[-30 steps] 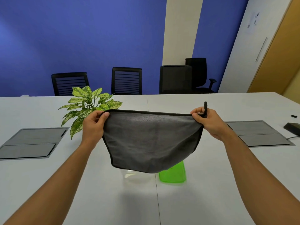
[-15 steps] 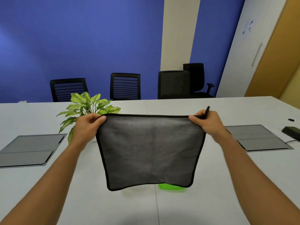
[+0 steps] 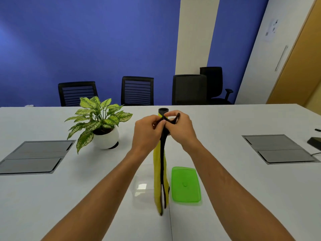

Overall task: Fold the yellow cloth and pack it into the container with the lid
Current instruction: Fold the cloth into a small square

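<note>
The cloth (image 3: 159, 178) hangs folded in half in the air, a narrow strip with its yellow side out and black edging down the middle. My left hand (image 3: 147, 132) and my right hand (image 3: 180, 128) meet at its top and pinch the upper corners together. Behind and below the hanging cloth a clear plastic container (image 3: 141, 187) stands on the white table (image 3: 69, 197), partly hidden by the cloth. Its green lid (image 3: 185, 184) lies flat on the table just right of the cloth.
A potted plant in a white pot (image 3: 104, 136) stands to the left of my hands. Grey floor-box panels sit in the table at the left (image 3: 33, 156) and right (image 3: 278, 148). A black device (image 3: 314, 142) lies at the far right edge. Black chairs (image 3: 137, 90) line the far side.
My hands, held wide apart with the cloth spread grey side toward me, have come together at the middle. The cloth is now folded in half with yellow outward.
</note>
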